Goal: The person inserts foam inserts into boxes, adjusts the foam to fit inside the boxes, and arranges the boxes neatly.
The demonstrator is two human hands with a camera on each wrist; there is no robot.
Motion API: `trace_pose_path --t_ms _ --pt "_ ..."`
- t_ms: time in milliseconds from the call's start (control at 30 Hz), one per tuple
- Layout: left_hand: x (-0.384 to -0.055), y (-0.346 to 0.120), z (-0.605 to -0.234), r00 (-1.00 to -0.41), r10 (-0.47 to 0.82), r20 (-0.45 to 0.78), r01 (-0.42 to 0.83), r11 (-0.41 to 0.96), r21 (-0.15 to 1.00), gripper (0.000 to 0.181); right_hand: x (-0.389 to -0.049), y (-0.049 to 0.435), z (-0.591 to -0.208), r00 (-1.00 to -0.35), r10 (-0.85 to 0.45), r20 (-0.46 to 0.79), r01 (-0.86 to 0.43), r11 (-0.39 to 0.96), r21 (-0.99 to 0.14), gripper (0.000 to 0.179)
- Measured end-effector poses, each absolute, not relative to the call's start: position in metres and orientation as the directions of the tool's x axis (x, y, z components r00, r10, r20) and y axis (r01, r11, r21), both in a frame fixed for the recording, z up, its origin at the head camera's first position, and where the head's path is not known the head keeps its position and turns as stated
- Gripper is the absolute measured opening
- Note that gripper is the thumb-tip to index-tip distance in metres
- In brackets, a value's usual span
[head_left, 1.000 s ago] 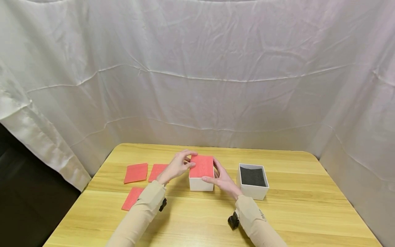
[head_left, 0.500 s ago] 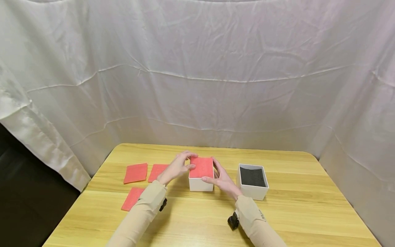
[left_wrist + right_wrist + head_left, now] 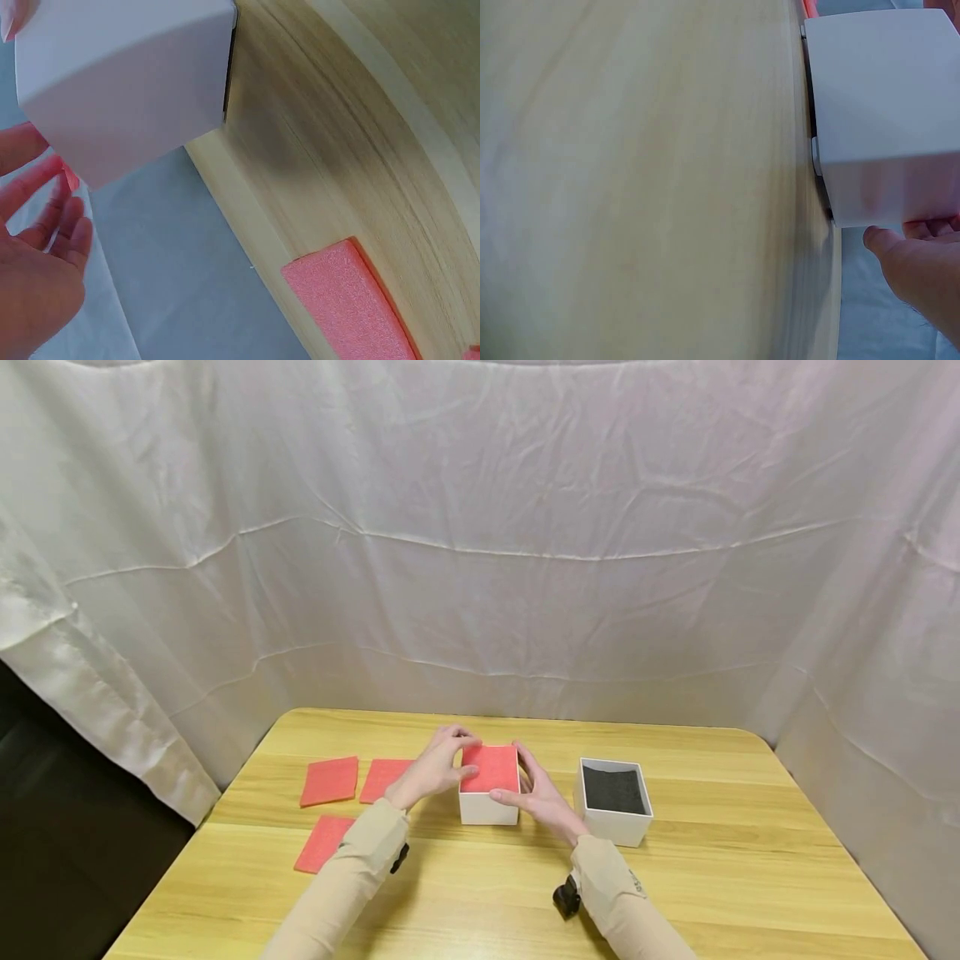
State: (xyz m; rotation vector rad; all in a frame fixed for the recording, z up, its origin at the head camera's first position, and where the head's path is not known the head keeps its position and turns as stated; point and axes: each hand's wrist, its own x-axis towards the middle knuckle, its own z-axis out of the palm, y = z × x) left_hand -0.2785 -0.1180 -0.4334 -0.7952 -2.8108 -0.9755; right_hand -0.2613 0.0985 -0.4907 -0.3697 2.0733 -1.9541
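- The table point(image 3: 750, 877) is the biggest thing here, and its flat top gives firm footing; I'd do everything down on it, with no lifting.
- Near its middle stands the white box point(image 3: 489, 811), upright between two hands. The step looks like seating a pad in it, so a box that neither slides nor twists matters most.
- A second white box point(image 3: 617, 829) stands well apart on the right, with black foam point(image 3: 613, 790) inside. The right wrist is near it, so I'd watch for a nudge.
- The right hand point(image 3: 547, 800) holds the first box's right side, thumb at the front, fingers round toward the back. A light grip seems best; a hard squeeze could bow the walls and tighten the mouth.
- The left hand point(image 3: 433, 770) is at the box's left side, thumb and forefinger spread apart at the pad. Whether they pinch or only touch, I can't tell.
- The red pad point(image 3: 495, 767) lies in that box's mouth, about level with the rim. I'd press edges before centre, so it goes down flat.
- Loose red pads point(image 3: 330, 781) lie on the left, partly behind the left arm; mind the sleeve.
- Smallest, the pad's back left corner, partly hidden by fingers: check that it isn't caught.
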Motion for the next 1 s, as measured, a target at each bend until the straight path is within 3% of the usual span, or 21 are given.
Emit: trace_pose_path --t_ms 267,533,1000 --pt "-0.277 -0.114 -0.432 -0.819 0.537 0.201 0.561 0.678 0.475 0.05 -0.261 0.098 -0.491 -0.928 -0.372 -0.011 -0.007 0.049 -0.999 0.104" --pt "-0.278 -0.116 -0.431 -0.761 0.609 0.226 0.633 0.618 0.467 0.052 -0.261 0.099 -0.491 -0.93 -0.368 -0.009 -0.011 0.052 -0.999 0.104" --pt "-0.281 -0.104 -0.43 -0.725 0.672 0.154 0.643 0.58 0.5 0.046 -0.262 0.099 -0.492 -0.927 -0.375 -0.013 -0.01 0.058 -0.998 0.104"
